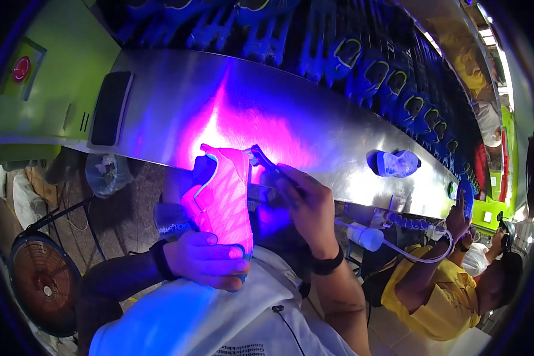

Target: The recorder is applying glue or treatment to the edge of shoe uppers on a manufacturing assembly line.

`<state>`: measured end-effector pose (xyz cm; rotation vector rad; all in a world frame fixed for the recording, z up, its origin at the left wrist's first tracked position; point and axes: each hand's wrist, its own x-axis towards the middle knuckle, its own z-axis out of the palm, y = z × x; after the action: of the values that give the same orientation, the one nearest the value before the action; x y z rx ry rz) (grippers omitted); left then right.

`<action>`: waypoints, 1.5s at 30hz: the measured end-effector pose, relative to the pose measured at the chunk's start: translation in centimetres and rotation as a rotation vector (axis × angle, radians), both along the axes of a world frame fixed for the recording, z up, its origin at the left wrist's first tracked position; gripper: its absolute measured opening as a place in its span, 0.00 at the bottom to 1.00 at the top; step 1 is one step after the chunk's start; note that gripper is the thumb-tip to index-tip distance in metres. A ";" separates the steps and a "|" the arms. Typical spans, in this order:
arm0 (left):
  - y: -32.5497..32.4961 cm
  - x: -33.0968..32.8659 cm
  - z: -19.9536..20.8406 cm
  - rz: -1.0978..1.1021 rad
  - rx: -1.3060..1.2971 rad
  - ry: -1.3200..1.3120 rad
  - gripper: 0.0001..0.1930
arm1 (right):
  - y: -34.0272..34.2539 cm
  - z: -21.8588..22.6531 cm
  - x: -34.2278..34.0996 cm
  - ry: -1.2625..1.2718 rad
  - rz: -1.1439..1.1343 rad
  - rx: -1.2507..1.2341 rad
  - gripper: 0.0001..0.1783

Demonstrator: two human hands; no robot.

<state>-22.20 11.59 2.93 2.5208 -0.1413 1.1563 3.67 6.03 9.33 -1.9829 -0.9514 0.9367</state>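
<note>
A shoe (225, 199), glowing pink under violet light, stands on end in front of my body with its heel toward the bench. My left hand (202, 261) is wrapped round its toe end. My right hand (311, 210) grips a slim dark-handled tool (266, 162), which looks like a small brush. Its pale head is beside the shoe's heel; whether the two touch I cannot tell. Behind the shoe's heel lies the metal bench (160, 101), lit by a bright violet-pink patch.
Shoes on a dark rack (362, 71) line the bench's far side. A translucent bluish piece (397, 163) sits on the bench to the right. A co-worker in yellow (439, 296) works at right. A floor fan (44, 285) stands at left, near a hanging plastic bag (108, 175).
</note>
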 end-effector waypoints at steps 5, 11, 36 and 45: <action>0.2 -0.1 0.3 -0.020 -0.019 0.024 0.16 | -1.3 0.4 -0.9 0.067 -0.026 0.039 0.19; -0.3 0.1 0.3 0.096 -0.042 -0.020 0.18 | -3.8 -0.5 -3.1 0.202 -0.040 0.128 0.18; 0.1 1.4 2.0 0.253 0.030 0.056 0.27 | -6.3 4.0 -1.9 0.118 0.071 0.117 0.18; 1.3 5.5 7.7 0.306 -0.190 0.277 0.34 | -7.2 6.9 -1.5 0.035 0.041 0.243 0.20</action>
<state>-16.74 12.87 10.64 2.5543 0.4180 0.8604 2.21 -1.15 16.28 -1.7440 -1.0379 0.8332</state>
